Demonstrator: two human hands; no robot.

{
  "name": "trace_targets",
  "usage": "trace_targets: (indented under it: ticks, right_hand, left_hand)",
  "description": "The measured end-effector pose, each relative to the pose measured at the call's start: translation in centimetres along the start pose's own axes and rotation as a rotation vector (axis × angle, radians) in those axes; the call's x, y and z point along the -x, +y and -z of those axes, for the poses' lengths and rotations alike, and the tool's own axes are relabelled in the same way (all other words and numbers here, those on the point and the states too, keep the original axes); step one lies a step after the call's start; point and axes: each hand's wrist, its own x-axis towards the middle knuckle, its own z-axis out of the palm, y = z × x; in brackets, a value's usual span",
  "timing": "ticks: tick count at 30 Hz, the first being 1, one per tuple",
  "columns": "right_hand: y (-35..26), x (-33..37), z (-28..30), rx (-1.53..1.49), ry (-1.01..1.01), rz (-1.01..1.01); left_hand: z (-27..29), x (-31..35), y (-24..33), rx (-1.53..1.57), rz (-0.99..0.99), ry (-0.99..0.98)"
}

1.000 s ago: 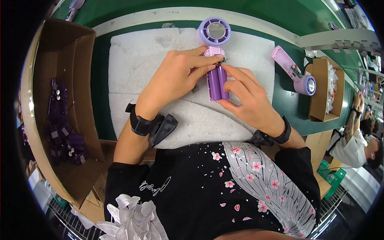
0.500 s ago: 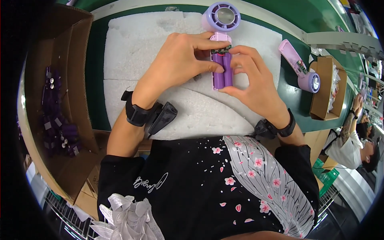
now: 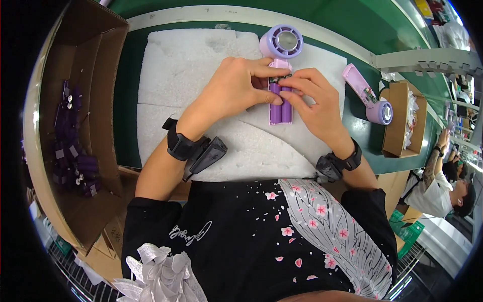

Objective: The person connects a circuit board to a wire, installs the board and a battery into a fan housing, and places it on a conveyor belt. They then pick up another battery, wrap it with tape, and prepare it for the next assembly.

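Observation:
On a white foam sheet lies a lilac handheld fan, its round head away from me and its pink handle open toward me. Two purple battery cells sit side by side in the handle, with a small green circuit board above them. My left hand grips the handle from the left, fingers across its top and thumb on the left cell. The fingers of my right hand are pinched together at the circuit board's right end, over the upper part of the right cell. Whatever is between those fingertips is hidden.
A deep cardboard box on the left holds several purple battery packs. To the right lies a second open fan, beside a small cardboard box of white pieces. A metal rail runs behind. Another person sits far right.
My right thumb has moved up from the handle's lower end to meet the fingers near the circuit board. The left hand keeps its hold. The whole view has shifted slightly.

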Motion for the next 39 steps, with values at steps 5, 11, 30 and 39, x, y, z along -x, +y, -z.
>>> trace_targets:
  ticks: [5,11,30,39]
  right_hand:
    - [0.3,0.0,0.0,0.114,-0.003,0.087]
    - [-0.7,0.6,0.7,0.213,-0.111,0.215]
    - [5.6,-9.9,2.5,0.583,0.169,0.222]
    - [16.8,-19.8,9.4,0.816,0.517,-0.012]
  left_hand:
    - [-0.3,0.1,-0.3,-0.019,-0.047,-0.019]
    - [0.1,0.3,0.5,0.038,0.064,-0.094]
    - [-0.9,0.3,-1.2,0.012,-0.07,0.314]
    - [-1.0,-0.3,0.0,-0.013,-0.022,0.269]
